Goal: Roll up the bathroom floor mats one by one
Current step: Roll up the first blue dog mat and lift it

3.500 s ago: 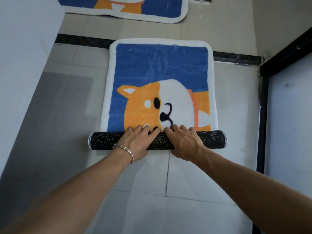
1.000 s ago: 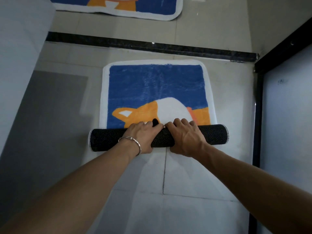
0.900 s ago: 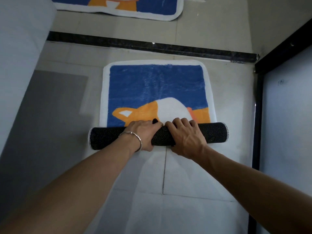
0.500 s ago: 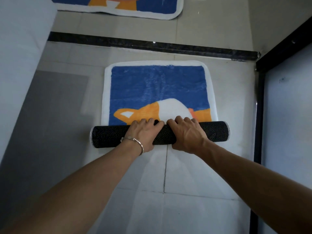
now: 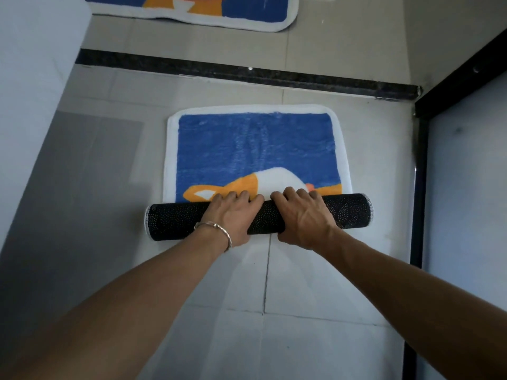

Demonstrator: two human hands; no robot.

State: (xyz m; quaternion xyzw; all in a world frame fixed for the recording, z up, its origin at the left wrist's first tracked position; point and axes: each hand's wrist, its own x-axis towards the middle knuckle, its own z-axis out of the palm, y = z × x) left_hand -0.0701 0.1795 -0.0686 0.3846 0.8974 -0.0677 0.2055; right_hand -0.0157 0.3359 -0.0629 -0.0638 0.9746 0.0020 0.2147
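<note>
Head view: left hand (image 5: 233,219) and right hand (image 5: 303,219) press palms-down, side by side, gripping the roll (image 5: 175,222). Roll has advanced; less mat (image 5: 256,144) lies flat beyond fingertips. Roughly half left; second mat (image 5: 192,12) further ahead.

Looks like a home bathroom: pale tiled floor (image 5: 315,283), dark stone threshold strip (image 5: 247,75), and fluffy blue cartoon-dog bath mats (image 5: 255,144) laid out.

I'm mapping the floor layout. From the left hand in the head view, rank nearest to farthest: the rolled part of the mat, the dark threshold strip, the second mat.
1. Rolled part of the mat: directly under the left hand.
2. Dark threshold strip: ahead, across the floor.
3. Second mat: beyond the strip, at the top edge.
</note>
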